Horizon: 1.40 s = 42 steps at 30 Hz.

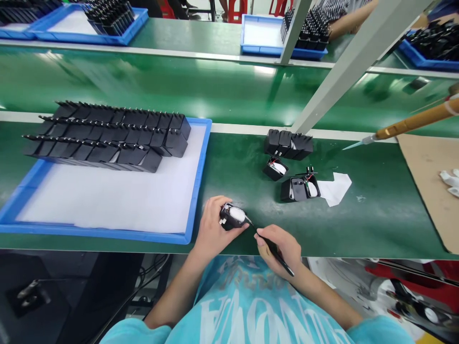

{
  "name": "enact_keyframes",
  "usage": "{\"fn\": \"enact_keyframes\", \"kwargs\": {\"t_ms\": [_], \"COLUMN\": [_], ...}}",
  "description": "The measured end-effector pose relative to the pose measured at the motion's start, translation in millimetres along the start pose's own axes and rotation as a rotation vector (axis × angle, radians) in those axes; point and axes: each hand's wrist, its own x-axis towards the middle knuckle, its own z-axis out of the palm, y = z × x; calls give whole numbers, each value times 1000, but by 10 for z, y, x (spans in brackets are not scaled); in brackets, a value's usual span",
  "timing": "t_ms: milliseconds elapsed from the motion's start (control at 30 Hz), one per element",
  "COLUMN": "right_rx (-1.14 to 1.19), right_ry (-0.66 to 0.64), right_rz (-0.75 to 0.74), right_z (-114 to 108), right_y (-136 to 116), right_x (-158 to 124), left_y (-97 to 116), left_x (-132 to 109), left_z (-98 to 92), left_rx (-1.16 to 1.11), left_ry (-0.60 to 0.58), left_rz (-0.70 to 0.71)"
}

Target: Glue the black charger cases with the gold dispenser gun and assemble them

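My left hand (pixel 211 229) is closed around a small black adapter housing (pixel 226 223) near the table's front edge. Its open side faces up and shows a white oval piece (pixel 236 214) inside. Slim black tweezers (pixel 274 252) are in my right hand (pixel 283 246), with their tip at the right edge of the housing. Further back on the right stand open black housings (pixel 297 189) with wires showing, and a single one (pixel 275 169) with a white piece in it. A row of black housings (pixel 289 144) is behind them.
A blue tray (pixel 189 210) on the left bears rows of black adapters (pixel 107 131). White paper (pixel 335 188) lies by the open housings. A brown-handled tool (pixel 412 125) hangs at right above cardboard (pixel 423 191). A slanted white post (pixel 358 62) rises behind; a person's arm (pixel 353 21) shows beyond.
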Motion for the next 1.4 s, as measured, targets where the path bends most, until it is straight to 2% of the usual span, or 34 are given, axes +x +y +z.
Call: {"fn": "enact_keyframes", "kwargs": {"t_ms": [167,433,800,933,1067,1233,1400], "right_rx": [-32,-133,-186,-142,-69,77,151], "right_ry": [14,-12,14,-28,-70,-270,-324], "right_rz": [30,87,49,77,122,225,202], "right_z": [67,57,83,116,10,-203,-231], "right_y": [33,-14,-65,-51,-55,-17,5], "right_x": [-31,10,131,209,262,284,323], "left_y": [13,8,7,10,4,-3,-4], "left_x": [-1,-3,2,-1,-28,-59,-50], "left_z": [-14,-10,-10,-15,-16,-24,-39], "left_rx": [0,10,-6,-14,-49,-286,-375], "left_ry": [-8,-1,-9,-10,-19,-55,-68], "left_rz": [-8,0,-8,-13,-61,-134,-156]}}
